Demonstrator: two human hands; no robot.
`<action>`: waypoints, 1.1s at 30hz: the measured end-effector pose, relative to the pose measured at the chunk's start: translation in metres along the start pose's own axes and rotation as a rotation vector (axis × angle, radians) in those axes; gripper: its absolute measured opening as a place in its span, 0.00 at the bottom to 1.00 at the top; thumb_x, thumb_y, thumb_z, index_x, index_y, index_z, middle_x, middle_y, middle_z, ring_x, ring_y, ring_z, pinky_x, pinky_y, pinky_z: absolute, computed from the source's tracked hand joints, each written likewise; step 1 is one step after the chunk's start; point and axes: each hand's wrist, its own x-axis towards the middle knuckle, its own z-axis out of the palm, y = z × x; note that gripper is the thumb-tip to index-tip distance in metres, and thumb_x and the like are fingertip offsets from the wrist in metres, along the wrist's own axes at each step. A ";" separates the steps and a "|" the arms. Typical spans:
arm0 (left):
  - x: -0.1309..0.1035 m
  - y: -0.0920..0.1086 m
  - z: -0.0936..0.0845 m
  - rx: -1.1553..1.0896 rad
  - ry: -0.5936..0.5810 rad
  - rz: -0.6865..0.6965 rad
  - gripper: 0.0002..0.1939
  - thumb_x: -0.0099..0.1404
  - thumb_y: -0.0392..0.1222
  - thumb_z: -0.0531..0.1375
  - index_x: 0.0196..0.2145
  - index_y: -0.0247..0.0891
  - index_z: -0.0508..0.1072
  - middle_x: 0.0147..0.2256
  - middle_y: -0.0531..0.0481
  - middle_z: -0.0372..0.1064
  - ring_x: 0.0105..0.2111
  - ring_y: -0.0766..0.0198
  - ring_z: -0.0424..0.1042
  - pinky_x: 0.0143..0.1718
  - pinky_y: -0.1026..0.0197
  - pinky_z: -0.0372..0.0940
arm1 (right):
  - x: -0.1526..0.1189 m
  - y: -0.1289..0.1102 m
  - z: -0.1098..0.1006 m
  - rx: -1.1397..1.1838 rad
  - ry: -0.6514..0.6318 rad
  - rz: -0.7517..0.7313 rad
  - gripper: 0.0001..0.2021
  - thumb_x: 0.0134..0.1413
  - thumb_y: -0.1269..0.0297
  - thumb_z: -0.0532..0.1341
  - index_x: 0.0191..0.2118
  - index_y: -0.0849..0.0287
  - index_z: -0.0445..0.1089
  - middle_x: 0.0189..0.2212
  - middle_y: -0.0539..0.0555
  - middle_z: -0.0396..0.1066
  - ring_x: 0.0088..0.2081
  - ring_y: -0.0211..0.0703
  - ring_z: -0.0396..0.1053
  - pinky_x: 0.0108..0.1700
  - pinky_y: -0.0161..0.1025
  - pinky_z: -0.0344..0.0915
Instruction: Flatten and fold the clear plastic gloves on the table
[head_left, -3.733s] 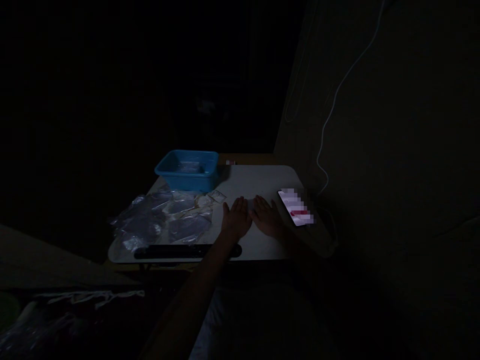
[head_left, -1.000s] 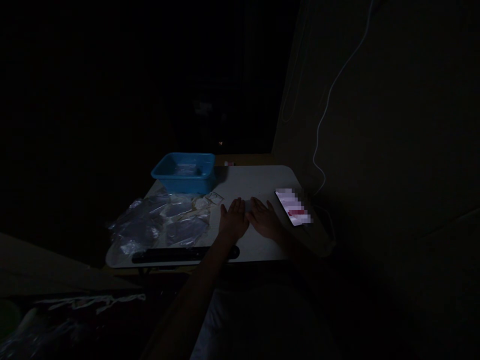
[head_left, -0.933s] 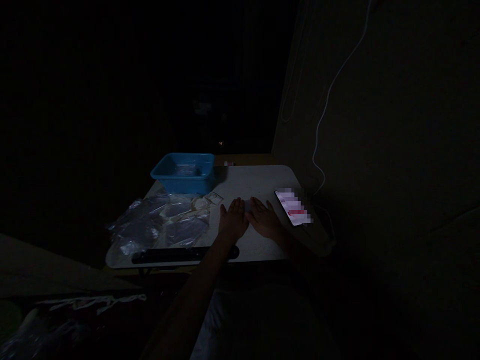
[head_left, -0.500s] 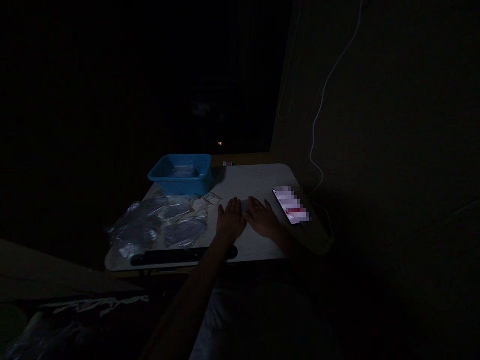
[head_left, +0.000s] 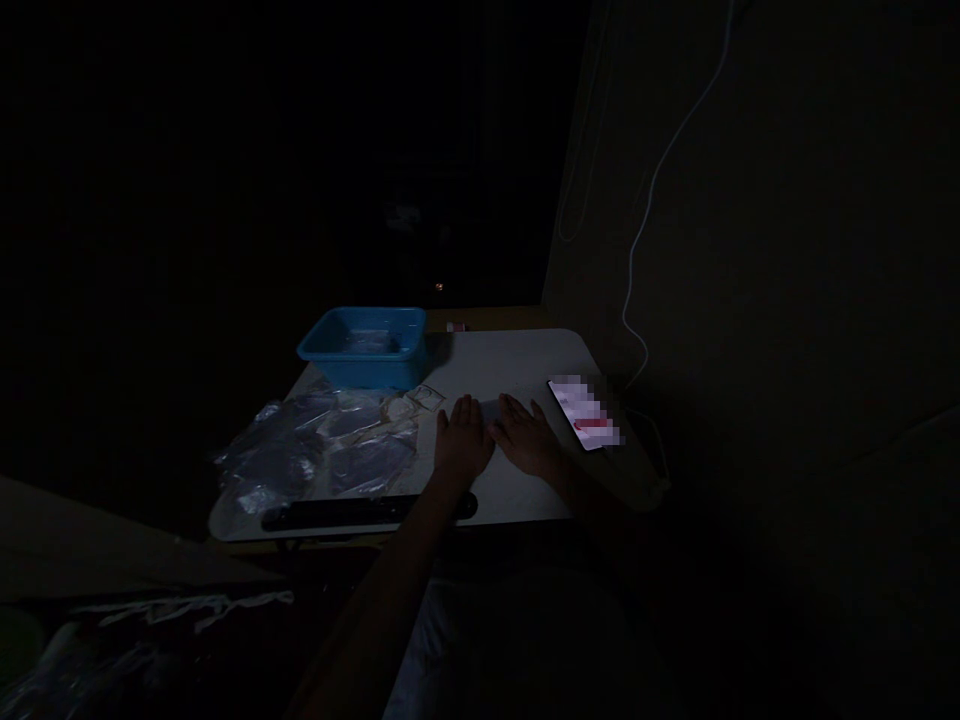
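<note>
My left hand [head_left: 463,440] lies flat, palm down, near the middle of the small white table [head_left: 510,350]. Beside it my right hand [head_left: 525,438] is also flat, its thumb side toward the phone. Both hands have their fingers stretched forward, and they nearly meet at the inner edges. A small, faint clear plastic piece [head_left: 490,410] shows between the fingertips; most of it is hidden under the hands. To the left of my left hand are crumpled clear plastic bags [head_left: 367,460] and a small flat packet [head_left: 426,397].
A blue plastic basin [head_left: 367,372] with something clear inside stands at the back left. A lit phone [head_left: 581,412] lies on the right. A black ledge strip [head_left: 337,512] runs along the front edge. A white cable [head_left: 632,250] hangs on the right wall. The room is very dark.
Almost nothing differs. Both hands stay flat in the same place, and the view has shifted very slightly.
</note>
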 end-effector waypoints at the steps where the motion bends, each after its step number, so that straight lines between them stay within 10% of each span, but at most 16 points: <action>1: 0.000 0.000 0.000 0.001 0.008 -0.005 0.29 0.65 0.46 0.38 0.59 0.26 0.50 0.61 0.38 0.44 0.60 0.55 0.45 0.57 0.46 0.45 | 0.000 0.000 0.000 0.000 0.001 0.002 0.30 0.60 0.54 0.36 0.60 0.71 0.46 0.60 0.64 0.49 0.61 0.46 0.46 0.59 0.52 0.41; 8: 0.000 -0.001 0.001 -0.038 0.075 -0.034 0.29 0.65 0.46 0.39 0.58 0.24 0.51 0.60 0.34 0.46 0.60 0.52 0.46 0.56 0.49 0.47 | 0.000 0.003 0.004 -0.022 0.006 -0.010 0.30 0.61 0.53 0.35 0.60 0.70 0.47 0.59 0.64 0.49 0.61 0.46 0.46 0.59 0.53 0.42; 16: 0.001 -0.005 0.004 -0.078 0.060 0.253 0.26 0.65 0.42 0.38 0.60 0.34 0.47 0.61 0.44 0.45 0.61 0.58 0.43 0.58 0.41 0.40 | 0.001 0.004 0.003 -0.026 -0.017 -0.015 0.29 0.61 0.54 0.35 0.60 0.67 0.47 0.60 0.63 0.48 0.61 0.46 0.46 0.59 0.52 0.42; 33: -0.001 0.001 -0.004 -0.046 -0.031 0.078 0.27 0.66 0.44 0.37 0.59 0.31 0.50 0.61 0.41 0.44 0.61 0.55 0.44 0.56 0.41 0.43 | -0.001 0.002 -0.001 -0.001 -0.014 -0.010 0.29 0.61 0.55 0.36 0.60 0.72 0.46 0.60 0.64 0.48 0.61 0.47 0.46 0.59 0.53 0.42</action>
